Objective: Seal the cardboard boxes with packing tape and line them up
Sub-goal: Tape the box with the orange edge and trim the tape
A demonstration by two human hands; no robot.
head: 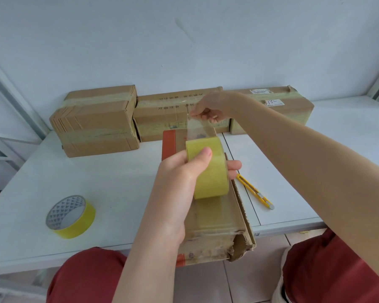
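Yellow roll [213,171] gripped in left hand [179,171], right hand [212,106] pinching the strip [198,127]; hold it taut, lay it straight down the box [217,219].

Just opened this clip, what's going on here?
A seated person is taping a long box that lies on the table. The left hand holds a yellow tape roll above it. The right hand pinches the free strip, stretched away from the roll over the box's far end. Three taped boxes stand in a row against the wall. A spare roll and a knife lie on the table.
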